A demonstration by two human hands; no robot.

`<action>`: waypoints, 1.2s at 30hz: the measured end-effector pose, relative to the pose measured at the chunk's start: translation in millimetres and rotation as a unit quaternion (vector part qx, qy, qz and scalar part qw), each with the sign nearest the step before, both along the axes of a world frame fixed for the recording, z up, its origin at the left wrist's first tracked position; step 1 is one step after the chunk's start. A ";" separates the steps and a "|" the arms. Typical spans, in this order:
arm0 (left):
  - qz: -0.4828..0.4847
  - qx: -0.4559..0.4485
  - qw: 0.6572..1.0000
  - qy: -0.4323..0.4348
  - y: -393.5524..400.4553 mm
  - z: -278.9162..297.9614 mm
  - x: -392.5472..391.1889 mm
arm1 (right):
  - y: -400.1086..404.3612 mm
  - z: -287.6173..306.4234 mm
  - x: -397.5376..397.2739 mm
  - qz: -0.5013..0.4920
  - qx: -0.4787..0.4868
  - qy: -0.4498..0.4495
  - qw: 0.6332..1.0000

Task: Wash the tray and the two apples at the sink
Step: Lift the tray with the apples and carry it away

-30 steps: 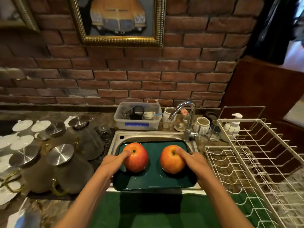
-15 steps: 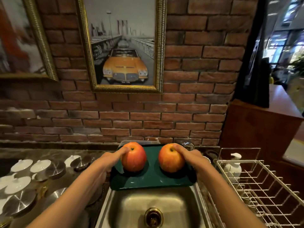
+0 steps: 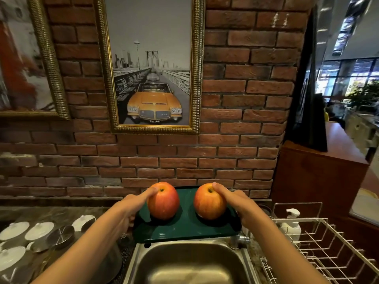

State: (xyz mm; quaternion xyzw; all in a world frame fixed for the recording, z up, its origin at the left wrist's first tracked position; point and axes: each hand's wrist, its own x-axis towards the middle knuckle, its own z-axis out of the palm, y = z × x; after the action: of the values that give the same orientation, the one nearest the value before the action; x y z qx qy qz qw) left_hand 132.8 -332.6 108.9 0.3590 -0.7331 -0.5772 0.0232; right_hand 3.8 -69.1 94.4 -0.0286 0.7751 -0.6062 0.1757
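Observation:
A dark green tray is held level in the air above the back of the steel sink. Two red-yellow apples stand on it: the left apple and the right apple. My left hand grips the tray's left edge, its thumb pressed on the left apple's top. My right hand grips the right edge, thumb on the right apple. The fingers under the tray are hidden.
A white wire dish rack with a soap pump bottle stands right of the sink. White lids and steel-lidded glass jugs crowd the counter on the left. The tap base shows under the tray. A brick wall with framed pictures rises behind.
Both hands have lifted the tray with the apples up off the sink, and my view has tilted upward. The sink basin now lies uncovered below the tray.

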 end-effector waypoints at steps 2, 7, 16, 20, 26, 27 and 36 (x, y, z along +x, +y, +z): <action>0.002 0.004 1.000 0.002 -1.6 -1.4 0.8 | -2.0 -0.6 0.1 0.003 0.000 -0.002 1.000; -0.003 0.013 1.000 0.001 -5.5 -4.0 1.6 | -6.9 -4.2 -0.4 0.003 0.010 -0.003 1.000; -0.026 0.011 1.000 0.013 6.4 -0.9 -12.0 | 9.5 -0.1 -0.8 -0.022 0.006 -0.012 1.000; -0.031 0.007 0.999 0.019 26.5 3.0 -22.6 | 32.0 4.5 -10.1 -0.024 0.010 -0.013 1.000; -0.027 0.003 0.999 0.027 74.5 7.1 -48.0 | 84.1 17.3 -36.0 -0.026 0.022 -0.011 0.999; -0.024 0.006 0.999 0.028 85.5 8.1 -51.8 | 95.2 18.8 -41.1 -0.023 0.024 -0.011 0.999; -0.005 0.026 0.999 0.032 205.9 2.9 -90.7 | 211.3 27.7 -88.6 0.008 0.032 0.013 0.999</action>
State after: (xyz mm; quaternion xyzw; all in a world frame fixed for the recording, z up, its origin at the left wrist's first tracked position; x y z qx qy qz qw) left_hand 42.1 -126.7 111.8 0.3371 -0.7186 -0.6073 0.0348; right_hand -84.7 142.1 122.1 -0.0372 0.7961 -0.5792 0.1714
